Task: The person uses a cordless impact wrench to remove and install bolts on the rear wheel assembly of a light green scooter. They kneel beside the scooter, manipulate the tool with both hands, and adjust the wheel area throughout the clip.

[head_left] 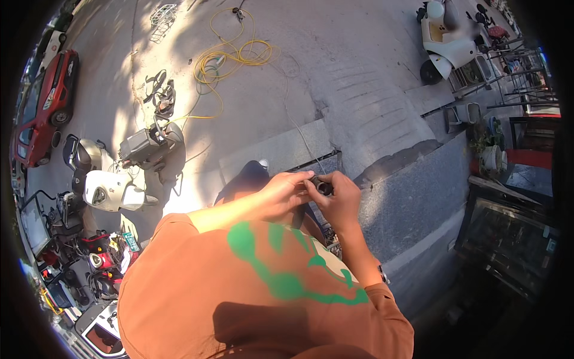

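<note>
In front of my chest, both hands meet at a small dark part (324,188), round and hollow-ended like a short tube; its exact kind is not clear. My right hand (342,200) is closed around it, thumb and fingers pinching its sides. From the left, my left hand (280,194) is closed too, its fingertips pressed against the part's upper left edge. Part of it is hidden behind the fingers. Below the hands, my orange-brown shirt (191,287) with a green print fills the lower middle.
A yellow hose (239,57) lies coiled on the pavement ahead. Left are a dark grey machine (143,146), a white scooter (113,191) and a red car (45,107). A granite ledge (412,203) runs along my right, near a glass-fronted cabinet (508,239). Another scooter (448,48) stands far right.
</note>
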A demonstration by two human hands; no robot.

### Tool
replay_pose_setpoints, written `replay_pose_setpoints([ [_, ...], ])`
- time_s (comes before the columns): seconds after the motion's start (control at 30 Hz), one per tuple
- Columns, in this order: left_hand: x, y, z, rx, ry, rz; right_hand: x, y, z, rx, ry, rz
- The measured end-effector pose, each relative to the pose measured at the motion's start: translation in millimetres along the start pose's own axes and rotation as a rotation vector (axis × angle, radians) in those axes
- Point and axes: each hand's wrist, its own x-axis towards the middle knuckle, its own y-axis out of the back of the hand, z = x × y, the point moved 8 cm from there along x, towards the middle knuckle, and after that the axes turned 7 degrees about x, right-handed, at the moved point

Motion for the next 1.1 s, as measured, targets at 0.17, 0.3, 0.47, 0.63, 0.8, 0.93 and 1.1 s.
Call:
replay_pose_setpoints([
  [0.17,6.0,24.0,79.8,-0.139,-0.14,-0.053,91.3,-55.7,-23.2,0.073,0.169,-0.196],
  [0.3,19.5,81.0,160.3,-0.279,-0.343,-0.002,164.9,-127.7,-40.0,0.201,0.183,-0.325],
  [0.47,15.5,126.1,243.6,-0.291,-0.374,0.081,237.9,-202.2,-43.5,0.341,0.173,-0.347],
  [0.63,23.0,160.7,326.2,-0.358,-0.394,0.012,319.0,-255.0,-56.3,0.429,0.07,-0.443],
  [0.8,76.6,219.8,421.1,-0.182,-0.483,0.048,406.6,-318.9,-16.9,0.551,-0.095,-0.498],
  [0.93,113.5,265.3,500.0,-0.245,-0.557,0.076,478.5,-399.6,6.9,0.492,-0.076,-0.557],
  [1.1,96.8,285.0,621.0,-0.303,-0.62,0.173,582.9,-461.6,-30.7,0.537,-0.1,-0.68],
])
